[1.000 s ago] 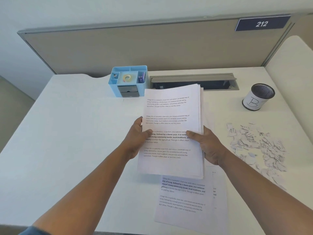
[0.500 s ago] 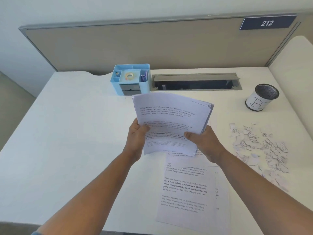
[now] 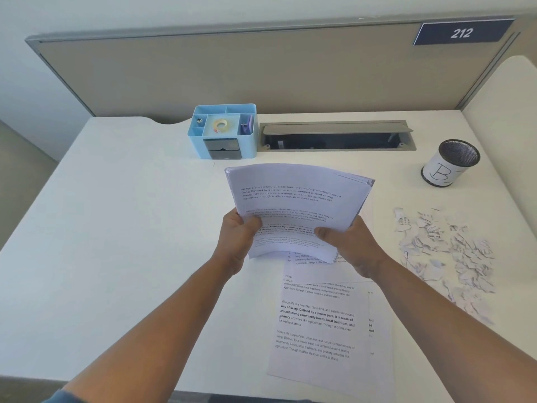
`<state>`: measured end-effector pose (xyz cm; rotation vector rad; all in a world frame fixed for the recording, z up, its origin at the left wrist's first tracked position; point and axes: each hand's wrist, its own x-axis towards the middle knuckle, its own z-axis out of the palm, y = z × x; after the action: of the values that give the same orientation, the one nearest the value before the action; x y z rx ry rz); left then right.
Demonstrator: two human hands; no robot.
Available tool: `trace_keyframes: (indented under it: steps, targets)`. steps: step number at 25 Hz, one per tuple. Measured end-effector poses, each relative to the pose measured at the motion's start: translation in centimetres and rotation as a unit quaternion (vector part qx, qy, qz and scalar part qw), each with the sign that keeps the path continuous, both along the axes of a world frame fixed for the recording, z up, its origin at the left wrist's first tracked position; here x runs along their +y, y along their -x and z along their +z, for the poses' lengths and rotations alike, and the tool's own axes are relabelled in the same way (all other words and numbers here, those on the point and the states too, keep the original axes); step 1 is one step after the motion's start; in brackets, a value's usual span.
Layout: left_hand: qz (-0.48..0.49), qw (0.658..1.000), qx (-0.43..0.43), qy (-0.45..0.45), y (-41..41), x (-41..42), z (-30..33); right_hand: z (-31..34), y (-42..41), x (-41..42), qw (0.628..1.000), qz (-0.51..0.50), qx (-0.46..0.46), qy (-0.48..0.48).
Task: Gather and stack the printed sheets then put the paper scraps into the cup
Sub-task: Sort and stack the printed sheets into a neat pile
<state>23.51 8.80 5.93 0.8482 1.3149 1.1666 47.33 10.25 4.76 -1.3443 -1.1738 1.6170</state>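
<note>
Left hand (image 3: 236, 238): it gripped the left edge of the thick bent stack of white printed sheets (image 3: 296, 210), thumb on top.
Right hand (image 3: 353, 247): it gripped the right edge of that stack, thumb on top too.
Stack: it was held up above the white desk (image 3: 116, 228), bowed in the middle.
Loose sheets: flat white printed pages (image 3: 319, 324) lay on the desk under the hands, not yet gathered.
Scraps: a pile of small torn white paper bits (image 3: 444, 251) lay to the right.
Cup: the black mesh cup with a white label (image 3: 449, 162) stood behind the scraps.
Risk: the bent stack could slip and fan out if either grip got loose.
</note>
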Motion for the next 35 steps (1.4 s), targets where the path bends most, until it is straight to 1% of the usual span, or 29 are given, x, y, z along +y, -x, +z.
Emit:
trace_keyframes:
  steps: [4,11,15,21,27,31,35]
  targets:
    - [-0.035,0.999,0.024,0.0,0.6,-0.1,-0.5,-0.2,0.2,-0.1,1.0,0.002,0.0,-0.004]
    - [-0.014,0.999,0.037,0.0,0.6,-0.4,-1.4,-0.5,0.1,-0.4,1.0,0.001,-0.008,-0.023]
    - [-0.033,0.999,0.044,0.005,0.8,-0.6,-1.9,-0.7,0.0,-1.0,0.999,0.027,-0.019,-0.015]
    - [-0.037,0.997,0.062,0.0,0.8,-0.6,-2.2,-0.9,0.2,-1.0,1.0,0.012,-0.013,0.001]
    - [-0.053,0.995,0.081,0.023,1.1,-0.2,-1.2,-0.7,0.2,-0.3,0.999,-0.001,-0.039,-0.009]
    - [-0.066,0.995,0.065,0.049,2.3,-0.4,-0.8,-0.3,0.9,-0.6,1.0,-0.003,0.001,0.019]
    - [-0.119,0.988,0.003,0.102,3.9,-1.7,-1.6,-1.0,1.9,-1.4,0.995,-0.014,0.04,0.086]
